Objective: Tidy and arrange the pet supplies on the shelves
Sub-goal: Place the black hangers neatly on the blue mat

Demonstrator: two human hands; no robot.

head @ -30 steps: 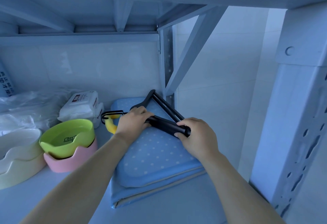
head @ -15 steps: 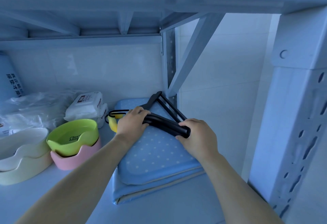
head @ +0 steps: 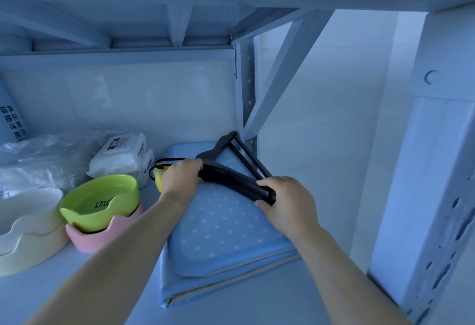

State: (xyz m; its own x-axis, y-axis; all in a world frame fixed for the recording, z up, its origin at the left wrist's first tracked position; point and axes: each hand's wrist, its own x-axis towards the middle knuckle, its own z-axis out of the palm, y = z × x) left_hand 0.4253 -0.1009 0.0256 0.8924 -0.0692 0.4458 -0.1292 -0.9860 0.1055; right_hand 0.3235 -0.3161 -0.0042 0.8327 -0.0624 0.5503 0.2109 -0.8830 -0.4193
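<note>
Tool, black and frame-like, is held over the far part of the dotted mat, at the right end of the shelf. Its thick bar is gripped at both ends: the left hand is curled over the far-left end, and the right hand is closed round the near-right end. Whether the bar rests on the mat or is lifted just clear cannot be told.

The bar's long axis is noted as running far-left to near-right, between the two hands. Two thin rods run from the right hand's end to an apex at the far side, close to the corner post.

Judgement: the tool is being set down on the mat. The apex lies nearest the post, so any push toward the far side is limited there.

A yellow item with a black loop lies just behind the left hand. Wipes and stacked bowls are set to the left.
</note>
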